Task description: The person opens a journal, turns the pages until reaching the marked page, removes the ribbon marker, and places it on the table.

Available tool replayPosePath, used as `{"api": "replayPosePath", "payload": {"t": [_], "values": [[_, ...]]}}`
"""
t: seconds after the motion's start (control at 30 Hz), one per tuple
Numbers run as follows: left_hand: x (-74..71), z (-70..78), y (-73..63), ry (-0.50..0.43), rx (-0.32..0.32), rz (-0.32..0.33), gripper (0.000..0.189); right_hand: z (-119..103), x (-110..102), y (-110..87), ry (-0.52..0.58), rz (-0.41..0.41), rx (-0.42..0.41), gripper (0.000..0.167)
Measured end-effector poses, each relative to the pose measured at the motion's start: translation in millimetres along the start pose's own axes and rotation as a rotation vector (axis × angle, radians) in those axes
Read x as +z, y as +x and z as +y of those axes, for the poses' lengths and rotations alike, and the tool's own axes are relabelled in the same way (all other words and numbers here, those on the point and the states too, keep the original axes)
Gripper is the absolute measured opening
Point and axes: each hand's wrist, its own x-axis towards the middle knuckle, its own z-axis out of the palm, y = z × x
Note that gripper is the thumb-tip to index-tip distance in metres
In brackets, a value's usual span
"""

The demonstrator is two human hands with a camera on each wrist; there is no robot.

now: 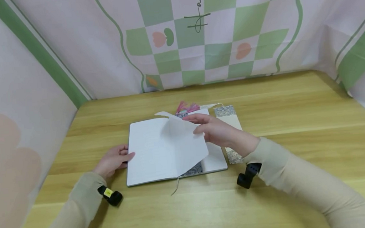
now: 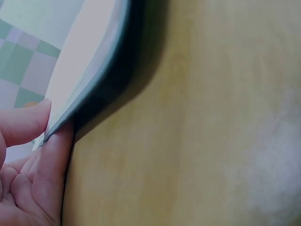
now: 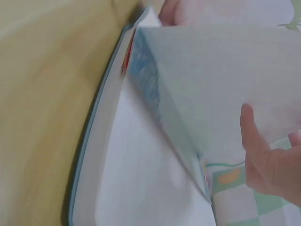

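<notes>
An open notebook (image 1: pixel 150 152) with a dark cover lies on the table. My left hand (image 1: pixel 113 160) pinches its left edge; the left wrist view shows the thumb (image 2: pixel 26 122) on the pages and a finger (image 2: pixel 54 174) beneath the cover. My right hand (image 1: pixel 217 129) touches a raised page (image 1: pixel 189 142), and the right wrist view shows one straight finger (image 3: pixel 254 134) against its underside. Under this page lies a blue floral bookmark (image 1: pixel 193 169), partly hidden, with a pink tassel (image 1: pixel 188 108) beyond the notebook's top edge.
A cream bookmark with floral ends (image 1: pixel 228 112) lies right of the notebook, partly behind my right wrist; its white tassel (image 1: pixel 209 106) trails left. The notebook's thin ribbon (image 1: pixel 175 188) hangs onto the wooden table (image 1: pixel 190 213). A checked curtain (image 1: pixel 194 55) stands behind the table.
</notes>
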Motion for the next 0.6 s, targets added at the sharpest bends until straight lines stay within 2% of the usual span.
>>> {"api": "replayPosePath", "payload": {"t": [0.1, 0.2, 0.3, 0.37, 0.5, 0.57, 0.6], "values": [[-0.2, -0.6, 0.2, -0.002, 0.001, 0.001, 0.046, -2, 4, 0.0, 0.097, -0.022, -0.013, 0.062], [0.0, -0.8, 0.5, -0.003, 0.0, 0.002, 0.047, -3, 11, 0.6, 0.14, -0.033, -0.017, 0.06], [0.2, -1.1, 0.5, -0.005, 0.0, 0.002, 0.048, -5, 20, 4.1, 0.057, -0.067, 0.013, 0.056], [0.1, -1.3, 0.2, -0.007, 0.003, 0.002, 0.047, -6, 27, 7.5, -0.125, -0.092, 0.022, 0.053], [-1.4, -1.6, -0.5, -0.013, 0.026, -0.024, 0.045, -4, 42, 16.9, -0.707, -0.176, -0.033, 0.052], [-2.9, -2.1, -0.5, -0.029, 0.054, -0.06, 0.043, -2, 50, 21.1, -0.962, -0.207, -0.05, 0.052], [-3.7, -2.5, -0.2, -0.042, 0.069, -0.081, 0.042, 0, 54, 22.6, -1.053, -0.236, -0.041, 0.053]]}}
